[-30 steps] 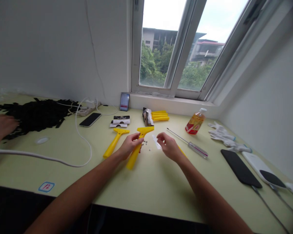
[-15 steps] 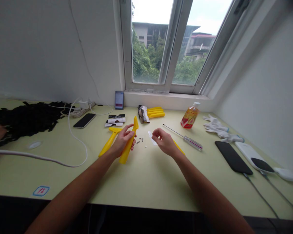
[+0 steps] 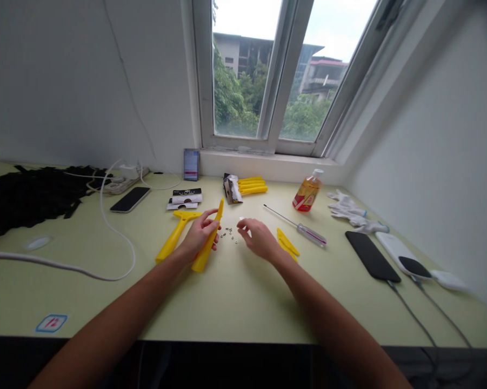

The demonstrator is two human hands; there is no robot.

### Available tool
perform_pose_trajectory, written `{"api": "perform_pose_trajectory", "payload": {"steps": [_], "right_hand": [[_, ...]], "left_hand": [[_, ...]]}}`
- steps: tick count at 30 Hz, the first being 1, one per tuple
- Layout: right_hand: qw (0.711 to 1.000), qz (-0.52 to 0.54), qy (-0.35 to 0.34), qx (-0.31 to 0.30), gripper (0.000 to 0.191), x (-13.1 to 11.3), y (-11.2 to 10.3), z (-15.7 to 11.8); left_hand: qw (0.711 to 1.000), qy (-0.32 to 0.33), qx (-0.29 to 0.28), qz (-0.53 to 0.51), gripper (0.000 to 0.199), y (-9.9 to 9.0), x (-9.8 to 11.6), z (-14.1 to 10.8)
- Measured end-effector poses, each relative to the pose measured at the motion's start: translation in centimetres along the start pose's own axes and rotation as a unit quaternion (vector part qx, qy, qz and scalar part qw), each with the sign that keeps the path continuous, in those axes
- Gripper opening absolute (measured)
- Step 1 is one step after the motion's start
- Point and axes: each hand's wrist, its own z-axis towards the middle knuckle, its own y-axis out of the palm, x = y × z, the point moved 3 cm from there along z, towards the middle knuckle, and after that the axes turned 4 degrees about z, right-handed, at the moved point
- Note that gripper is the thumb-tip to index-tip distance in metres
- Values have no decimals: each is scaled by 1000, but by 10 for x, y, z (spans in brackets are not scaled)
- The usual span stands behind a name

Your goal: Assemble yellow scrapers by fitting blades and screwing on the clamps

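Note:
My left hand [image 3: 200, 233] is wrapped round a yellow plastic scraper handle [image 3: 205, 253], tilted with its head end up. Beside that hand, another yellow T-shaped scraper handle [image 3: 171, 240] lies on the table. Several small metal nuts or screws [image 3: 230, 232] are scattered between my hands. My right hand [image 3: 257, 237] hovers just right of them, its thumb and fingertips drawn together; anything between them is too small to make out. A white slip [image 3: 240, 219] is mostly hidden behind its fingers. Flat yellow pieces [image 3: 287, 243] lie right of that wrist.
A screwdriver [image 3: 310, 235] lies right of centre, with a bottle [image 3: 308, 192], white gloves [image 3: 354, 212] and a black phone [image 3: 371, 255] beyond. Yellow handles [image 3: 253, 185] and black-and-white packaging [image 3: 185, 199] lie at the back. A white cable [image 3: 133, 254] loops at left near black strips [image 3: 32, 197].
My right hand has moved left toward the small metal parts, uncovering the yellow pieces by its wrist. My left hand has turned the handle slightly, more edge-on. The view has shifted right.

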Motion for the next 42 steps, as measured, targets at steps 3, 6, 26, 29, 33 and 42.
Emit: {"api": "perform_pose_trajectory", "payload": {"steps": [3, 6, 26, 29, 33, 42], "right_hand": [[997, -40, 59, 24, 19, 26, -40, -14], [990, -79, 114, 20, 21, 48, -63, -24], [960, 20, 217, -174, 24, 42, -13, 19], [966, 48, 200, -155, 13, 40, -18, 10], [976, 91, 172, -93, 16, 37, -36, -2], [927, 361, 100, 26, 28, 5, -58, -7]], "left_hand": [[1000, -9, -2, 0, 50, -1, 0, 0], [1000, -16, -6, -19, 50, -1, 1, 0], [998, -18, -19, -51, 47, -4, 1, 1], [996, -26, -39, -69, 47, -4, 0, 1], [991, -38, -89, -95, 47, -2, -1, 0], [963, -80, -210, -149, 39, 24, 0, -15]]}}
